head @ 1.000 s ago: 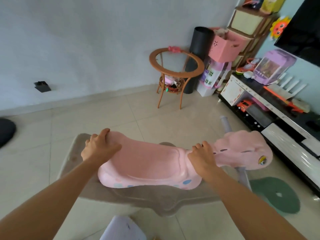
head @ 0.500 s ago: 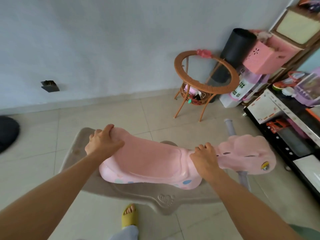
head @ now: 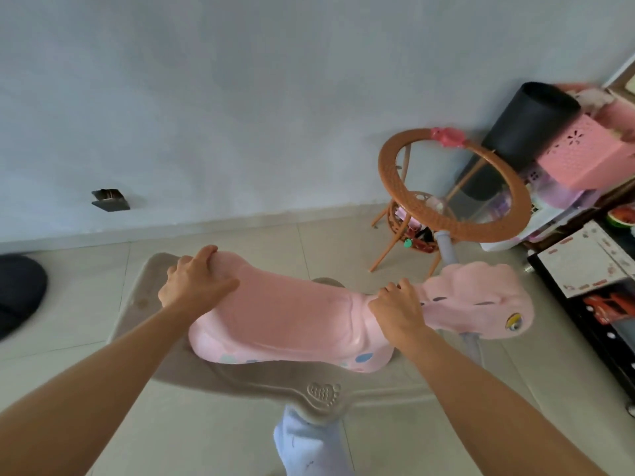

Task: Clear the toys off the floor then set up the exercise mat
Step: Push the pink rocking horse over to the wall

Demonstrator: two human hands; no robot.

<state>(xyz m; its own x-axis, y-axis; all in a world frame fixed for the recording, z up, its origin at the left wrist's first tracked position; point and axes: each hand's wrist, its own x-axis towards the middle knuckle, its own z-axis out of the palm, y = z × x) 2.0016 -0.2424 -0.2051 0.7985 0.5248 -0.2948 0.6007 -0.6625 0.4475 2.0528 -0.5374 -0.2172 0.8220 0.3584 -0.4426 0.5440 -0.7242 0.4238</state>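
A pink rocking horse (head: 292, 321) on a grey-brown rocker base (head: 240, 379) fills the middle of the view, its head pointing right. My left hand (head: 194, 280) grips the raised rear end of the seat. My right hand (head: 395, 304) grips the neck just behind the head. The toy is held off the tiled floor, in front of my raised leg in light trousers (head: 309, 441). A grey handle bar (head: 446, 245) sticks up behind the head.
A round wicker glass-top table (head: 388, 173) stands ahead to the right, near the wall. Behind it are a black cylinder (head: 529, 121), a pink box (head: 584, 156) and toy shelving. A low black TV cabinet (head: 584, 304) runs along the right. A dark cushion (head: 17, 286) lies far left.
I have carried the rocking horse forward toward the wall and the wicker table. Both hands keep the same grips. The green disc on the floor has left the view.
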